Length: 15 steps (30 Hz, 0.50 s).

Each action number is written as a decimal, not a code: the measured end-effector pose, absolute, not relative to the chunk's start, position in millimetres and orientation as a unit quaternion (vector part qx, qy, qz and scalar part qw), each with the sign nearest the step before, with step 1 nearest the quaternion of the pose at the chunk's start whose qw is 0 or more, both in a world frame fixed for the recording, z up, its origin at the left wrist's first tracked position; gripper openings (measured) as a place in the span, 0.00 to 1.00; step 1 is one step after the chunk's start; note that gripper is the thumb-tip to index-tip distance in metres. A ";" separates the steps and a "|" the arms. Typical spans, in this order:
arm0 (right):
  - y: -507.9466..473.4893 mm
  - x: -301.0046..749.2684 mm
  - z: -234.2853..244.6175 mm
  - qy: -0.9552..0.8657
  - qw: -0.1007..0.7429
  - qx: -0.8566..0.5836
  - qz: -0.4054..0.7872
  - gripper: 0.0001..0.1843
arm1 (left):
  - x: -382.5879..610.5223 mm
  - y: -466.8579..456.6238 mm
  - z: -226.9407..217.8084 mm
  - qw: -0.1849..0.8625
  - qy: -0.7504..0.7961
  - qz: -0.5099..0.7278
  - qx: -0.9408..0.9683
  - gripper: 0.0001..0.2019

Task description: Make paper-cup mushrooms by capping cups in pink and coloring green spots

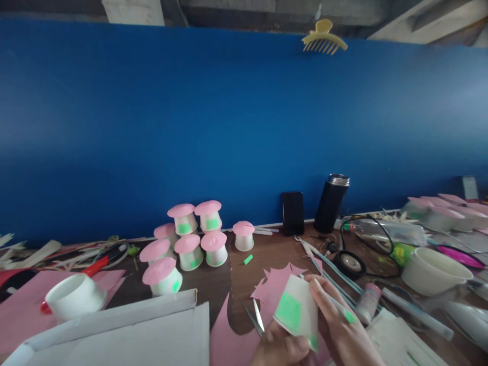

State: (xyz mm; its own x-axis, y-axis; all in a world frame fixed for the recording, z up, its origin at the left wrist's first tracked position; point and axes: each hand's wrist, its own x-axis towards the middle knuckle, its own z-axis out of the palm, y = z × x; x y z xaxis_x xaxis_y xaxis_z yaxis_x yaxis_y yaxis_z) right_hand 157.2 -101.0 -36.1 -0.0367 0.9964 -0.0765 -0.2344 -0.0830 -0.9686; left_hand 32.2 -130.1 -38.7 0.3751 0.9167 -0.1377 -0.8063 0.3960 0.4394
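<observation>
My left hand (280, 348) comes up from the bottom edge with its fingers closed on a white paper cup (307, 305), tilted and bearing a bright green patch on its side. My right hand (335, 323) is at the cup's right side, its fingers around a white marker (335, 302) with a green end. Pink paper (236, 345) with jagged cut edges lies beneath both hands, and scissors (254, 320) rest there beside the cup. A small green marker cap (247, 260) lies on the brown table farther back.
Several upturned cups with pink paper tops (189, 245) stand at centre left. A white box (125, 335) and a white cup (74, 295) are at left. Behind are a black phone (293, 213) and a black flask (331, 203). At right lie cables, a bottle (392, 231) and a white bowl (434, 274).
</observation>
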 end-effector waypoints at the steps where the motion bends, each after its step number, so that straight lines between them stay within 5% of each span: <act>1: -100.4 158.5 -35.6 -0.443 0.526 -0.470 0.554 0.16 | 34.0 -127.7 -39.6 0.814 0.176 0.531 0.156 0.22; 9: -95.5 184.7 -35.3 -0.536 0.587 -0.524 0.304 0.23 | 32.9 -121.7 -58.2 0.798 0.197 0.569 0.034 0.21; 15: -119.4 181.4 -16.4 -0.647 0.530 -0.542 0.083 0.19 | 29.8 -118.2 -69.7 0.795 0.245 0.555 -0.012 0.15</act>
State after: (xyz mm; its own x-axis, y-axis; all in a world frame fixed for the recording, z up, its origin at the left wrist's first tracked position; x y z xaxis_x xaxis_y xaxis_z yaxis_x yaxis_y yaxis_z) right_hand 181.4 -119.4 -16.4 0.1479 0.7894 0.5957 0.6135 0.3992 -0.6814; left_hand 29.8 -118.2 -69.7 0.2650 0.8761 -0.4027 -0.8880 0.3845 0.2521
